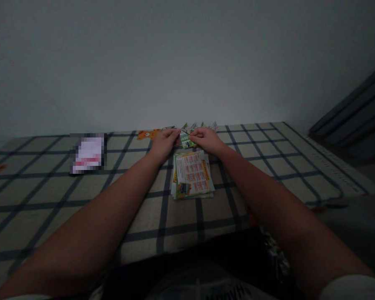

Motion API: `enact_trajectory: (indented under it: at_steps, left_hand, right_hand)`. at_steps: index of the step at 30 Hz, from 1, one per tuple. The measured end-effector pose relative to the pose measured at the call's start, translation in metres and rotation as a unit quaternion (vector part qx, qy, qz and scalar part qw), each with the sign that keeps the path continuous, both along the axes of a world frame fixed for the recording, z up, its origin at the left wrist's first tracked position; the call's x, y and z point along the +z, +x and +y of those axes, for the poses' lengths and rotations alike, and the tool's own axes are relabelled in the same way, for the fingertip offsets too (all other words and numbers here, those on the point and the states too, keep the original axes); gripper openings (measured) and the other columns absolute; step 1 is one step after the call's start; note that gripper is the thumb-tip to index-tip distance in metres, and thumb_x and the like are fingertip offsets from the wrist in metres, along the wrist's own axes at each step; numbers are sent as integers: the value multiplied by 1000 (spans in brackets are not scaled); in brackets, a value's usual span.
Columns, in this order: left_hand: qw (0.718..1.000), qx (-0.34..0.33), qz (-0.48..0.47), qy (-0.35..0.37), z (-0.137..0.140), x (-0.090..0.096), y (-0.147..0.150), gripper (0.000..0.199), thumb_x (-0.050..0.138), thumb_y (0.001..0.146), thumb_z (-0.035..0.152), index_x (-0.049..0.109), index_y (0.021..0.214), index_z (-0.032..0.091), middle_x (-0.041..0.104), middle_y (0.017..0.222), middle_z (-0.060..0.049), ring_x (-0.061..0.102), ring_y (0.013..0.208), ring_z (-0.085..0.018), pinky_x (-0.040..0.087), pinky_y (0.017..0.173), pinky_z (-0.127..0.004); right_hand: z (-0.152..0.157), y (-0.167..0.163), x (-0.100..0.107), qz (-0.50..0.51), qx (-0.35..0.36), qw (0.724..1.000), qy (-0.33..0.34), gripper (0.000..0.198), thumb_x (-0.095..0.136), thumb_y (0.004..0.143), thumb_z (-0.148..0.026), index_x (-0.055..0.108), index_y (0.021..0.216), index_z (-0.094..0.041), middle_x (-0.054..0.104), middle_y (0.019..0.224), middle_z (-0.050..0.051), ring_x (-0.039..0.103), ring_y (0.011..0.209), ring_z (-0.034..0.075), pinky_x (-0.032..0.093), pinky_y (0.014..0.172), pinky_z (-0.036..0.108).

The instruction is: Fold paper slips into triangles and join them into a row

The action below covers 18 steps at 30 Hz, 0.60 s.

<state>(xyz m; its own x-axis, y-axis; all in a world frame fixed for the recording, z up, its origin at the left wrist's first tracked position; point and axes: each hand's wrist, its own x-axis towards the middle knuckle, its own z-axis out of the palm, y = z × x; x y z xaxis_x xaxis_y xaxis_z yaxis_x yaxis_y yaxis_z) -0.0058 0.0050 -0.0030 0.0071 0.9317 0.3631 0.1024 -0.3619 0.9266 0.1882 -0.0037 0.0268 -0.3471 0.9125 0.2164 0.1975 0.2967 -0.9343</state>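
Note:
A small green-and-white printed paper (186,140) is pinched between my two hands. Its upper left edge is in the fingers of my left hand (166,141), and its right side is in those of my right hand (206,139). Just below, nearer to me, a stack of printed sheets (193,175) lies slightly fanned, the top one showing rows of orange and white blocks. Beyond my right hand, several small folded paper pieces (202,124) stand in a row along the table's far edge. A dark thin item, too dim to name, is partly hidden behind my left hand.
A checked cloth (137,225) with bear prints covers the table. On the left lies a pixelated phone-like object (89,154). A pale wall (187,62) rises directly behind the table, and dark folded fabric (356,104) hangs at the right.

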Motion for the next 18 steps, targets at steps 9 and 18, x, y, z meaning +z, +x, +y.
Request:
enact_trajectory:
  at_steps: [9, 18]
  left_hand:
    - [1000, -18, 19, 13, 1, 0, -1, 40, 67, 83, 56, 71, 76, 17, 58, 65, -1, 49, 60, -14, 38, 57, -26]
    - [995, 11, 102, -2, -16, 11, 2, 39, 69, 81, 55, 77, 84, 17, 58, 63, 1, 45, 58, -12, 32, 55, -26]
  right_hand:
    - [2, 0, -2, 2, -3, 1000, 7, 10, 66, 84, -22, 60, 78, -16, 59, 73, 0, 54, 68, 11, 47, 66, 27]
    - [0, -2, 1, 38, -25, 999, -16, 9, 67, 84, -20, 59, 82, -17, 58, 75, 0, 55, 69, 11, 50, 63, 25]
